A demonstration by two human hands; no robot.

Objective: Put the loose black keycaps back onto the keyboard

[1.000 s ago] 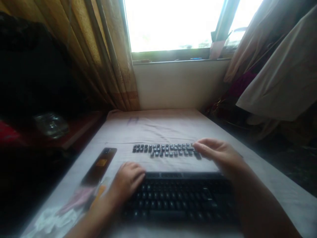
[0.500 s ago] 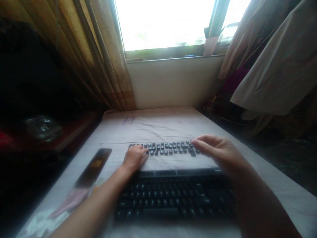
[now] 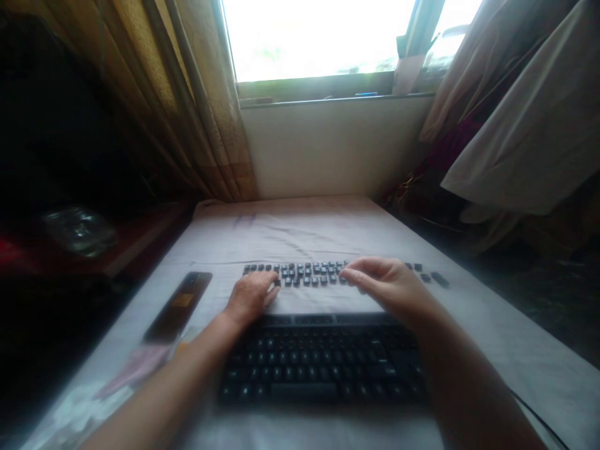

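Loose dark keycaps (image 3: 308, 271) lie in rows on the pale cloth, beyond a black keyboard (image 3: 304, 374). At the left end of these rows rests my left hand (image 3: 250, 294), fingers bent, thumb and index finger closed about a small dark keycap (image 3: 277, 283). My right hand (image 3: 387, 284) is over the right part of the rows. Its thumb and index finger are pinched together by the keycaps; whatever is between the tips is hidden. The hand and forearm cover some keycaps and the keyboard's right side. More keycaps (image 3: 425, 277) show beyond the right hand.
A phone (image 3: 179, 306) lies left of my left hand, with a pink cloth (image 3: 135, 369) below it. The keyboard stands close in front of me. A cable (image 3: 539, 417) runs at lower right. Curtain (image 3: 220, 137), window (image 3: 319, 40) and hanging clothes (image 3: 525, 125) surround the far side.
My right hand has moved left along the keycap rows, uncovering several keycaps to its right. My left hand stays at the left end. The view has shifted slightly.
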